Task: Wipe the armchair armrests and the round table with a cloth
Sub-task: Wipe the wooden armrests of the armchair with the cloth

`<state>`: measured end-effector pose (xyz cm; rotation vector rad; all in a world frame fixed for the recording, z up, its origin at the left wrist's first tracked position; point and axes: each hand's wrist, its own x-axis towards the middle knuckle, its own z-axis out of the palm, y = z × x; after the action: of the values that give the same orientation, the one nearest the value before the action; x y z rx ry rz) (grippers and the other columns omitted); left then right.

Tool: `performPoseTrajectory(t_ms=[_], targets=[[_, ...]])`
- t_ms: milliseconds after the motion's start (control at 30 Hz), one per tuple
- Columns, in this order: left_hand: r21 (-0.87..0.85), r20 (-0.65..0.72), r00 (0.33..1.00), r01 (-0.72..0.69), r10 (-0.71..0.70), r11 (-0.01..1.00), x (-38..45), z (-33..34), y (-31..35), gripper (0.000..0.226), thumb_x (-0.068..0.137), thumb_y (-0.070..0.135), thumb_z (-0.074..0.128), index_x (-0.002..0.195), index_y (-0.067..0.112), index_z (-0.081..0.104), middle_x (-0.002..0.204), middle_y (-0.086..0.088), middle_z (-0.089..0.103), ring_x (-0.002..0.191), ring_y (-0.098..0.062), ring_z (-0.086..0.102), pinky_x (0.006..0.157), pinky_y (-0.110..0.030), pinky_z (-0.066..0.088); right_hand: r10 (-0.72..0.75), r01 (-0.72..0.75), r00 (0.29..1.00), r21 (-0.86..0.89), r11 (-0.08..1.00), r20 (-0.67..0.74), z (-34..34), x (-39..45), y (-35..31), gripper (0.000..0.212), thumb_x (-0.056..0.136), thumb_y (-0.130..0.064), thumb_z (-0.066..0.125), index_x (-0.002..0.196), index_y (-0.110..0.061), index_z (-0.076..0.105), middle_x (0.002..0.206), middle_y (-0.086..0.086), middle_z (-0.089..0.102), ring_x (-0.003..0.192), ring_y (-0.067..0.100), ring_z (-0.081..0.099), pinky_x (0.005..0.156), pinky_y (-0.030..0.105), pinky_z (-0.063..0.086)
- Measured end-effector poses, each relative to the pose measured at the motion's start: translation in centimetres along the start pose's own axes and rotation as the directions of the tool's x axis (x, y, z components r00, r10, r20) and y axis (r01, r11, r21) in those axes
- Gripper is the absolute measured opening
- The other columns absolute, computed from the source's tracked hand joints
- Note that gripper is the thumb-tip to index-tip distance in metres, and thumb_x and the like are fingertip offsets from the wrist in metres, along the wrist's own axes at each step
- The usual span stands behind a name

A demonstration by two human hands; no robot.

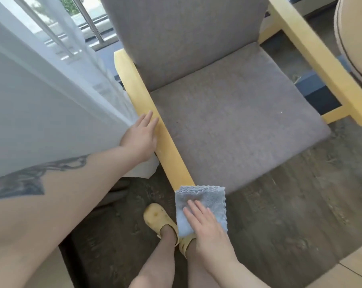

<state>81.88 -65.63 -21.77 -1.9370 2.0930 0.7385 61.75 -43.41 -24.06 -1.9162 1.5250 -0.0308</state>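
The blue cloth point(203, 206) is lying folded over the near end of the yellow wooden armrest point(155, 121), under the right hand point(207, 227). That hand is pressing flat on the cloth with its fingers point(194, 206) stretched out and slightly spread, palm down, not curled around anything. The cloth's scalloped edge is showing just beyond the fingertips and to the right of the hand.

Farther up the same armrest, the left hand point(140, 134) is lying open, fingers straight and close together, touching the outer edge of the wood and the white sheer curtain point(51, 100) that is hanging against it. It is gripping nothing. A dark tattoo is showing on the left forearm.

To the right of both hands, the armchair's grey seat cushion point(238, 129) and grey backrest point(182, 34) are filling the middle of the view. Beyond the seat, well apart from the hands, the other yellow armrest point(321, 65) is running diagonally.

Below the right hand, a foot in a yellow clog point(157, 219) is standing on the dark wood-look floor point(300, 204). Behind the curtain, a window with metal railing bars point(88, 21) is letting in daylight.
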Motion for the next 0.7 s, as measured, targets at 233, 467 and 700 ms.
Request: performPoseTrajectory(t_ms=[233, 467, 700], targets=[[0.113, -0.03, 0.998, -0.05, 0.054, 0.992, 4.6, -2.2, -0.7, 0.053, 0.103, 0.023, 0.027, 0.152, 0.022, 0.01, 0.161, 0.002, -0.005, 0.148, -0.017, -0.005, 0.115, -0.041, 0.018, 0.079, -0.078, 0.994, 0.012, 0.997, -0.077, 0.7, 1.8, -1.2, 0.084, 0.069, 0.012, 0.055, 0.145, -0.019, 0.039, 0.155, -0.008, 0.024, 0.145, 0.011, 0.017, 0.117, 0.024, 0.005], [0.274, 0.02, 0.973, -0.228, 0.231, 0.934, 7.8, -2.0, -5.2, 0.054, 0.103, 0.038, 0.018, 0.152, 0.023, 0.0, 0.161, 0.002, -0.004, 0.148, -0.019, -0.005, 0.119, -0.041, 0.009, 0.295, -0.293, 0.916, 0.051, 0.955, -0.27, 3.1, 2.3, -2.4, 0.093, 0.084, 0.0, 0.052, 0.152, -0.038, 0.001, 0.159, -0.021, 0.001, 0.146, 0.008, 0.009, 0.119, 0.026, 0.004], [0.28, 0.085, 0.945, -0.327, 0.316, 0.903, 8.5, -1.3, -7.0, 0.06, 0.101, 0.044, 0.012, 0.15, 0.025, -0.016, 0.158, 0.003, -0.021, 0.145, -0.018, -0.019, 0.12, -0.041, -0.001, 0.675, -0.667, 0.637, 0.172, 0.725, -0.374, 6.0, 3.3, -7.7, 0.108, 0.069, 0.007, 0.071, 0.154, -0.02, 0.01, 0.161, -0.002, 0.009, 0.148, 0.018, 0.004, 0.12, 0.035, -0.001]])
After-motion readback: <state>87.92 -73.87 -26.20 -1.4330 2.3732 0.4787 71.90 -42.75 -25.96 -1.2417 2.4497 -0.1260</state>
